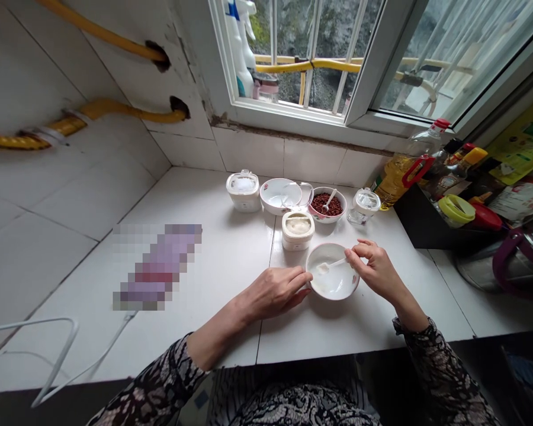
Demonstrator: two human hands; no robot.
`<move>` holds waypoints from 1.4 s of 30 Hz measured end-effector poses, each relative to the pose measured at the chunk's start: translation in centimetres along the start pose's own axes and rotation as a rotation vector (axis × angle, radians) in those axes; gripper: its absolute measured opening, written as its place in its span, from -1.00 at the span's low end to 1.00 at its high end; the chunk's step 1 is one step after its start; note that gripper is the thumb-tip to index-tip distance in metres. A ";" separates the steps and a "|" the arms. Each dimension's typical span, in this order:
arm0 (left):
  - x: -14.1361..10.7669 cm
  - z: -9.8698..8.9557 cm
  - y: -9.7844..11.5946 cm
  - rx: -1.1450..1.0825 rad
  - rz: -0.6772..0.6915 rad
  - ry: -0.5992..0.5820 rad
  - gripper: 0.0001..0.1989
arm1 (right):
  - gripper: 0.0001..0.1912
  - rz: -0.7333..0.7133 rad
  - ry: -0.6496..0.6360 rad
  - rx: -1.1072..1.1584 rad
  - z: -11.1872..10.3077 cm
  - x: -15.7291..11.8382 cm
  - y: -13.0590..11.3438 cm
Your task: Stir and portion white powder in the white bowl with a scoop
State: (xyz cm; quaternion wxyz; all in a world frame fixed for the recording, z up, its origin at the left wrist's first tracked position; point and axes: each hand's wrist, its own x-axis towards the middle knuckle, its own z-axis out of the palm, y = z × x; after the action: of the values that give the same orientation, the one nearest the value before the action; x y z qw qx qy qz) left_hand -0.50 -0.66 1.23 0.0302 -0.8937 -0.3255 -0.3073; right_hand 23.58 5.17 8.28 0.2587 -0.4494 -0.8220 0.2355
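Note:
A white bowl [337, 288] with a pink rim stands near the counter's front edge. My left hand [281, 290] has its fingers closed at the bowl's left rim, gripping it. Pinched in my right hand [373, 265] is a small white spoon [336, 263], whose scoop is over the inside of the bowl. The scoop seems to hold something pale. Just behind the bowl sits a square container [298, 241] of light powder. Further back are a container with white contents [243, 201], an empty-looking bowl [273, 207], a bowl of dark red bits [320, 218] with a spoon, and a glass jar [362, 218].
A blurred purple object [160, 266] with a white cable [109, 349] lies on the left. At the right are an oil bottle [393, 177], a black box [415, 222] of bottles and a metal pot [479, 269]. The window [288, 112] is behind.

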 end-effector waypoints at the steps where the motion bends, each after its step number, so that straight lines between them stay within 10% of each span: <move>1: 0.0 0.0 0.0 0.000 0.001 0.003 -0.81 | -0.49 0.028 -0.001 0.025 0.0 0.0 0.0; 10: 0.0 0.1 0.0 0.011 -0.004 -0.009 -0.81 | -0.37 0.239 0.024 0.421 -0.2 1.5 1.3; 20: 0.1 0.1 0.0 0.017 0.007 0.009 -0.79 | -0.53 -0.255 0.510 -0.053 0.2 5.2 -3.1; 27: 0.1 0.1 0.1 0.071 0.010 0.013 -0.76 | -0.69 -0.536 0.411 -0.416 2.2 5.2 -2.9; 32: 0.1 0.0 0.2 0.063 0.000 0.009 -0.77 | -0.64 -0.389 0.466 -0.231 0.4 4.3 -3.2; 42: -0.1 0.1 0.1 -0.037 -0.037 0.031 -0.84 | -0.58 -0.227 0.094 -0.283 -0.6 0.1 0.0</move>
State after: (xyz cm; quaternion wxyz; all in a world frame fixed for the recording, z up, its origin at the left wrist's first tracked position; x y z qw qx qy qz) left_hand -0.43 -0.70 1.08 0.0131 -0.8830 -0.3360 -0.3274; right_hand 23.88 5.31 8.74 0.2561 -0.3960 -0.8794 0.0654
